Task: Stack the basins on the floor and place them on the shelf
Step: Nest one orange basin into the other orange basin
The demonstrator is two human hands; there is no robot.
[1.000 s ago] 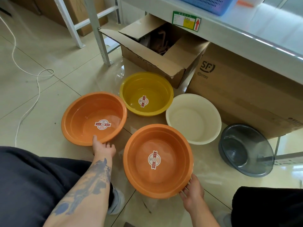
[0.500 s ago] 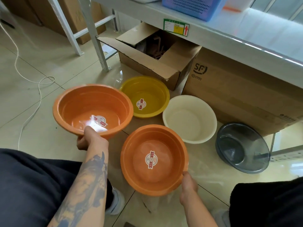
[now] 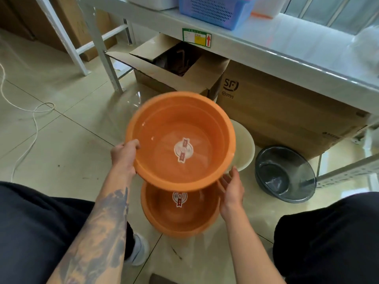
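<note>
My left hand (image 3: 125,155) grips the near-left rim of an orange basin (image 3: 180,140) and holds it in the air, tilted, directly above a second orange basin (image 3: 180,214) that sits on the floor. My right hand (image 3: 232,188) is at the right side of the lower basin's rim, fingers spread; whether it grips is unclear. A cream basin (image 3: 245,148) peeks out behind the raised one, and a dark grey basin (image 3: 285,173) lies tilted on the floor to the right. The yellow basin is hidden behind the raised one. The grey metal shelf (image 3: 287,50) runs above.
Under the shelf stand an open cardboard box (image 3: 180,70) and a large closed carton (image 3: 287,111). A blue basket (image 3: 213,9) sits on the shelf. A white cable (image 3: 30,119) trails over the floor tiles at left. My dark-trousered knees fill both lower corners.
My left hand has lifted the left orange basin off the floor and carried it right, over the other orange basin. My right hand has slid up along that basin's right rim.
</note>
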